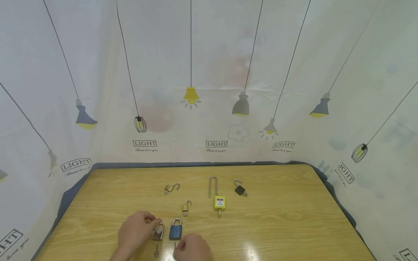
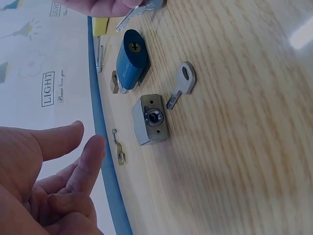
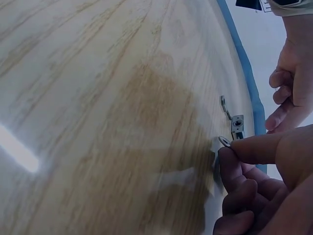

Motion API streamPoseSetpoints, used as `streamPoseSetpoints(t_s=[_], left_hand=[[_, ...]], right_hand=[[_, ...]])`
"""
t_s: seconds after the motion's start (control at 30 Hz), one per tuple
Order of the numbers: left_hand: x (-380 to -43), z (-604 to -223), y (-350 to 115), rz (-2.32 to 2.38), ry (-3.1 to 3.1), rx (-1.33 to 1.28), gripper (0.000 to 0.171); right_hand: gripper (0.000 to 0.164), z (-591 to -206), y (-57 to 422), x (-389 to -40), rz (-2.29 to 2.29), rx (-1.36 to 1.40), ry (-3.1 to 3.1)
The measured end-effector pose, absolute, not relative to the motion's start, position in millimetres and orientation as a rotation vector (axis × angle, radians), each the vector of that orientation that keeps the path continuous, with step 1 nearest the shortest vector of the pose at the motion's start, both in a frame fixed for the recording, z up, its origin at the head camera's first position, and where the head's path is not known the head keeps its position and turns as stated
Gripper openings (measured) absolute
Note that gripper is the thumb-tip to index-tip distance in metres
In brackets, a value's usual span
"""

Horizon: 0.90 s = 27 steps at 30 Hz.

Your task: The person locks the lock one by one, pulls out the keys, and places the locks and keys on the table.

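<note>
My left hand (image 1: 135,230) hovers beside a brown-sided padlock (image 1: 158,233) with a closed-looking shackle. In the left wrist view its thumb and index finger are apart, with nothing between them. That padlock's keyhole end (image 2: 154,117) faces the table's near side, and a loose key (image 1: 156,251) lies before it. My right hand (image 1: 194,248) pinches another key (image 1: 175,251) between thumb and index finger, just in front of a blue padlock (image 1: 175,231). Only the rounded head of this pinched key (image 3: 224,141) shows in the right wrist view.
Farther back lie two small brass padlocks with open shackles, one at the left (image 1: 168,188) and one nearer (image 1: 185,208). A yellow padlock (image 1: 220,203) with a long shackle and a black padlock (image 1: 240,190) lie to the right. A printed curtain (image 1: 209,123) encloses the wooden table (image 1: 277,224).
</note>
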<state>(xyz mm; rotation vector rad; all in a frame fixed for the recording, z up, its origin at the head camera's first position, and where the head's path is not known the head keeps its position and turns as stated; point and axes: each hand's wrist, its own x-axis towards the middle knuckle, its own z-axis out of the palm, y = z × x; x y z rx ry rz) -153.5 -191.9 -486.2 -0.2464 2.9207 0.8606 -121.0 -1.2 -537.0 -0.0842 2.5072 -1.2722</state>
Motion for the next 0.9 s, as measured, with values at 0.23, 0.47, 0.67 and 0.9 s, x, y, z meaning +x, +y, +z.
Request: streamPoseSetpoints(t_s=[0.23, 0.47, 0.67, 0.9], left_hand=[[-154, -487, -192, 0.859, 2.918, -0.252, 0.030], [-153, -487, -192, 0.859, 2.923, -0.245, 0.028], [-152, -488, -191, 0.873, 2.922, -0.247, 0.027], [-152, -488, -192, 0.881, 2.918, -0.256, 0.026]], right_hand=[[0.012, -541, -9, -121, -1.159, -0.083, 2.597], [0.022, -542, -14, -122, -1.000, -0.054, 2.686], [0.027, -536, -15, -122, -0.920, -0.081, 2.732], [0.025, -539, -14, -121, -0.885, -0.121, 2.858]])
